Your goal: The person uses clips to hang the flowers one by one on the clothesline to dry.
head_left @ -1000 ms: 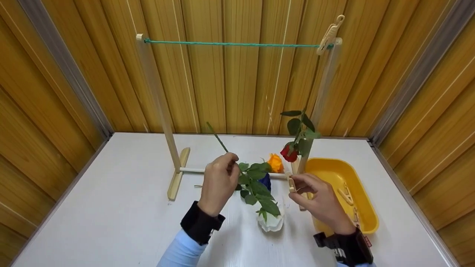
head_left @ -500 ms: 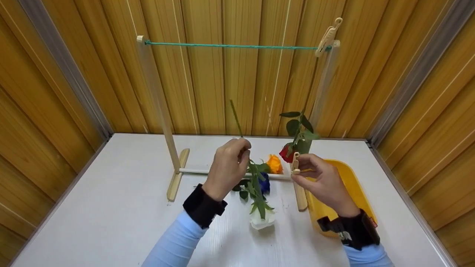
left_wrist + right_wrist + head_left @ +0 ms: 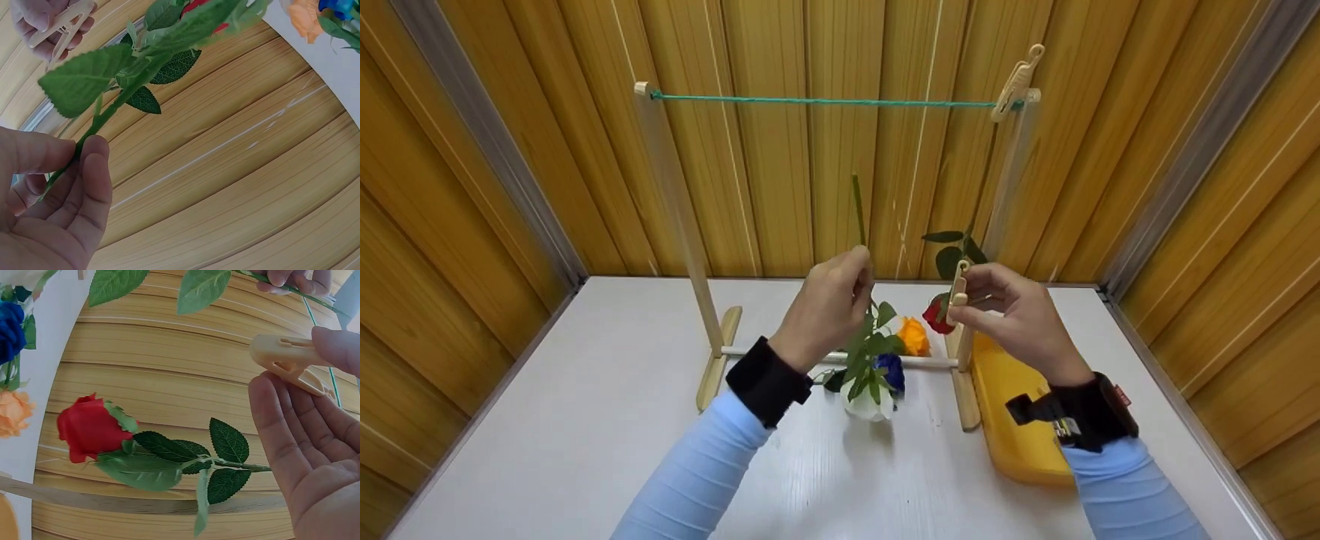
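Observation:
My left hand pinches the green stem of the white rose, which hangs head down; in the left wrist view thumb and fingers close round the stem. My right hand holds a beige clothespin between thumb and fingers; the right wrist view shows this clothespin too. Behind it a red rose hangs upside down from another clothespin at the right end of the green cord. The two hands are apart, below the cord.
An orange rose and a blue rose lie by the rack's lower bar. The rack's left post stands on a wooden foot. At the right is a yellow basket, partly under my right arm.
Both hands have risen with what they hold. The white rose has moved up and left, and its stem has turned from slanting to nearly upright. The clothespin is higher, in front of the red rose.

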### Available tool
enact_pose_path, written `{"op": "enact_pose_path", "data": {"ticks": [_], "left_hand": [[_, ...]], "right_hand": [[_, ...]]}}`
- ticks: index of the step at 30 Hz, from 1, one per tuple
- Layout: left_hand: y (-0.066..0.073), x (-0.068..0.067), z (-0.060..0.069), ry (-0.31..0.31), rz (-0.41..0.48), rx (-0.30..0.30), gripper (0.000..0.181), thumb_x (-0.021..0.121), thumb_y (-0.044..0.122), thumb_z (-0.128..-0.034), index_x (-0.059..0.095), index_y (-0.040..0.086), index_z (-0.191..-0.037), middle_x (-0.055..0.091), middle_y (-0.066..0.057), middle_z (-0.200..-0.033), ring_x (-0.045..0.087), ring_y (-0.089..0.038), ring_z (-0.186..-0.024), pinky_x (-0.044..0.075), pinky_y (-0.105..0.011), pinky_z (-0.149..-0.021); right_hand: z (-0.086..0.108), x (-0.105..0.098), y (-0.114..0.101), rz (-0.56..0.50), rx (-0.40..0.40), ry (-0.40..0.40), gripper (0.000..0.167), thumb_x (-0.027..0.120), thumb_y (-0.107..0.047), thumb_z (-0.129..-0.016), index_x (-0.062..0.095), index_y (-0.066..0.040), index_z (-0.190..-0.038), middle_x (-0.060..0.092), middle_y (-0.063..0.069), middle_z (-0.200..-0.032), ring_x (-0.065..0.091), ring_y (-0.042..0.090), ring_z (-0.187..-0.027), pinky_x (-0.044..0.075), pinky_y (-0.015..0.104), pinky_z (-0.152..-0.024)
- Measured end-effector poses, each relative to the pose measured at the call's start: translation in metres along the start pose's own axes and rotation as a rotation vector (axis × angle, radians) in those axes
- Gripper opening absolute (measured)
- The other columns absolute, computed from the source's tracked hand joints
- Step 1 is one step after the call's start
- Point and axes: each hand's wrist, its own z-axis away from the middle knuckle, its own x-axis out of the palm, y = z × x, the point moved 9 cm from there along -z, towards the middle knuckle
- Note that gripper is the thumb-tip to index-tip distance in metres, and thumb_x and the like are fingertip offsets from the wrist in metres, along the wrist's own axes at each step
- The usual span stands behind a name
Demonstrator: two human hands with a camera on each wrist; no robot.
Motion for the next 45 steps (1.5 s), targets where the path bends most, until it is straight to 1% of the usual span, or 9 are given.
{"op": "enact_pose_path", "data": {"ticks": [7, 13, 17, 20, 25, 28, 35, 42, 45], "left_hand": [[-0.005, 0.002, -0.018, -0.052, -0.067, -0.024, 0.019, 0.057, -0.013, -0.0928, 0.048, 0.003, -0.087, 0.043, -0.002, -0.073, 0.046, -0.017, -0.066, 0.039, -0.028, -0.058], [-0.008, 0.005, -0.034, -0.094, -0.07, -0.052, 0.019, 0.057, -0.011, -0.0946, 0.044, 0.002, -0.094, 0.038, -0.001, -0.074, 0.046, -0.02, -0.068, 0.038, -0.03, -0.06], [-0.009, 0.007, -0.045, -0.127, -0.074, -0.076, 0.023, 0.056, -0.012, -0.0936, 0.04, 0.002, -0.101, 0.035, -0.001, -0.073, 0.045, -0.021, -0.067, 0.037, -0.031, -0.059], [-0.01, 0.008, -0.053, -0.156, -0.07, -0.102, 0.026, 0.056, -0.013, -0.0931, 0.038, 0.002, -0.105, 0.036, -0.002, -0.072, 0.044, -0.02, -0.065, 0.035, -0.03, -0.057], [-0.013, 0.009, -0.065, -0.193, -0.059, -0.141, 0.03, 0.056, -0.012, -0.0935, 0.041, 0.003, -0.115, 0.047, -0.004, -0.073, 0.05, -0.02, -0.065, 0.038, -0.027, -0.057], [-0.015, 0.01, -0.072, -0.216, -0.07, -0.154, 0.032, 0.055, -0.013, -0.0927, 0.041, 0.001, -0.118, 0.045, -0.004, -0.072, 0.048, -0.02, -0.065, 0.037, -0.028, -0.058], [-0.023, 0.014, -0.086, -0.259, -0.093, -0.206, 0.021, 0.049, -0.01, -0.0965, 0.043, 0.001, -0.113, 0.035, -0.003, -0.073, 0.043, -0.019, -0.066, 0.033, -0.028, -0.058], [-0.036, 0.022, -0.092, -0.333, -0.059, -0.296, 0.008, 0.046, 0.002, -0.106, 0.044, 0.004, -0.113, 0.045, -0.005, -0.079, 0.049, -0.019, -0.069, 0.038, -0.026, -0.059], [-0.04, 0.023, -0.095, -0.349, -0.069, -0.31, 0.006, 0.045, 0.005, -0.1073, 0.046, 0.005, -0.113, 0.049, -0.006, -0.082, 0.051, -0.019, -0.071, 0.04, -0.027, -0.061]], "right_hand": [[-0.021, -0.012, -0.008, -0.008, 0.003, -0.012, 0.036, 0.078, -0.002, -0.09, 0.066, 0.004, -0.124, 0.07, 0.015, -0.107, 0.068, 0.006, -0.093, 0.054, 0.014, -0.087], [-0.038, -0.021, -0.019, 0.009, -0.018, -0.004, 0.037, 0.077, -0.001, -0.09, 0.065, 0.005, -0.125, 0.069, 0.015, -0.108, 0.067, 0.004, -0.091, 0.053, 0.013, -0.086], [-0.051, -0.028, -0.028, -0.018, -0.029, 0.012, 0.038, 0.077, 0.002, -0.089, 0.064, 0.006, -0.125, 0.069, 0.012, -0.107, 0.068, 0.006, -0.091, 0.055, 0.015, -0.084], [-0.061, -0.031, -0.035, -0.029, -0.038, 0.016, 0.039, 0.075, 0.004, -0.089, 0.063, 0.007, -0.126, 0.068, 0.008, -0.107, 0.068, 0.007, -0.091, 0.055, 0.016, -0.084], [-0.076, -0.037, -0.047, -0.033, -0.043, 0.017, 0.041, 0.074, 0.004, -0.09, 0.061, 0.007, -0.128, 0.067, 0.006, -0.108, 0.067, 0.008, -0.093, 0.055, 0.016, -0.084], [-0.085, -0.041, -0.055, -0.042, -0.052, 0.024, 0.04, 0.074, 0.004, -0.09, 0.061, 0.008, -0.127, 0.068, 0.005, -0.107, 0.069, 0.008, -0.092, 0.056, 0.017, -0.084], [-0.108, -0.052, -0.075, -0.05, -0.095, 0.066, 0.036, 0.077, 0.003, -0.089, 0.064, 0.007, -0.122, 0.071, -0.008, -0.098, 0.07, 0.008, -0.088, 0.056, 0.018, -0.081], [-0.13, -0.058, -0.094, -0.028, -0.122, 0.127, 0.034, 0.077, 0.0, -0.09, 0.065, 0.005, -0.122, 0.07, -0.008, -0.099, 0.067, 0.009, -0.089, 0.053, 0.017, -0.083], [-0.139, -0.057, -0.102, -0.043, -0.124, 0.152, 0.031, 0.076, 0.001, -0.09, 0.066, 0.005, -0.12, 0.07, -0.006, -0.1, 0.067, 0.01, -0.09, 0.053, 0.018, -0.084]]}}
